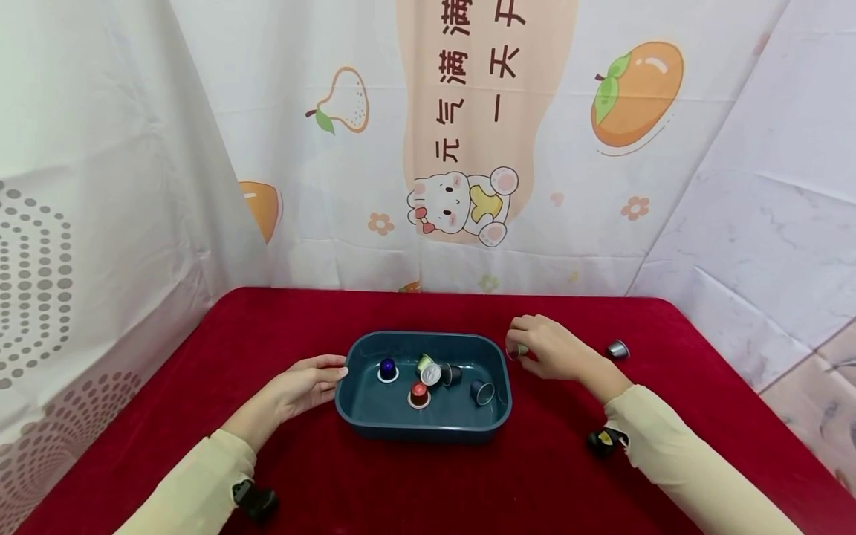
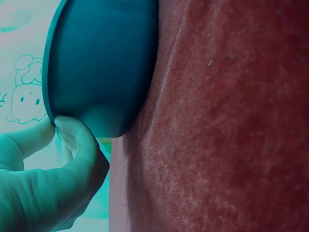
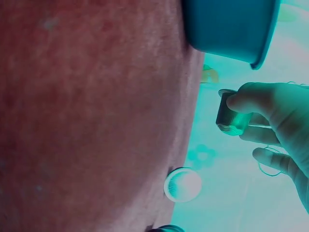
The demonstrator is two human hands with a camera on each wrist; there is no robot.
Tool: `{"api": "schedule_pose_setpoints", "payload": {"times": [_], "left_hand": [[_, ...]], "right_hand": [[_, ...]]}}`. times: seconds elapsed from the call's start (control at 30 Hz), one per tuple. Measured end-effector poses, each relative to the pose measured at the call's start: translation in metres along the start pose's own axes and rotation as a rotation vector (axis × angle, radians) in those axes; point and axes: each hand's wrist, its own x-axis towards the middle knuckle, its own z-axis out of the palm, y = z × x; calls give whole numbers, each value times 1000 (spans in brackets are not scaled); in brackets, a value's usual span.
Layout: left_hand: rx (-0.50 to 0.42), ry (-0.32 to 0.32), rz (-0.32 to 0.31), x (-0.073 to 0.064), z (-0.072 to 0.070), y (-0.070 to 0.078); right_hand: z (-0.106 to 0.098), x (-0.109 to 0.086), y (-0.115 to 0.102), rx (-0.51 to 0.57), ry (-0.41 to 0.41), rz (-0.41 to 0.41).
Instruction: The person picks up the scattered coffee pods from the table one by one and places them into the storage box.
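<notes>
Pinching capsule [image 3: 226, 116], tray [image 1: 421, 429] interior: head view only

Held capsule [image 3: 224, 112]: partly covered by fingers of right hand [image 1: 550, 349]. Green capsule [image 1: 424, 361], toward far edge of bin [image 1: 424, 429]: partly hidden behind white-lidded capsule [image 1: 431, 374]. Table [image 1: 428, 483]: near edge cut off, head view. Bin: cut off at top, both wrist views. Loose capsule [image 3: 167, 229]: cut off at bottom, right wrist view. Curtain writing [image 1: 455, 68]: cut off at top, head view.

"What are you holding?"
"I'm pinching a small capsule [image 3: 223, 113] in my right hand [image 3: 287, 116]."
"What else is showing?"
"A blue bin [image 3: 229, 24] is standing nearby; a pale-faced capsule [image 3: 183, 185] is lying on reddish cloth [image 3: 96, 121]."
</notes>
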Motion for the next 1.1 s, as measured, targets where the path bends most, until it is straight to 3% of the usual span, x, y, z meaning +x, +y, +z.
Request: {"api": "schedule_pose_setpoints", "payload": {"times": [0.8, 1.1], "left_hand": [[-6, 14, 10, -1, 1, -1], [-3, 2, 6, -2, 1, -2]], "right_hand": [[-34, 15, -14, -61, 138, -49], [-43, 27, -25, -36, 141, -50]]}}
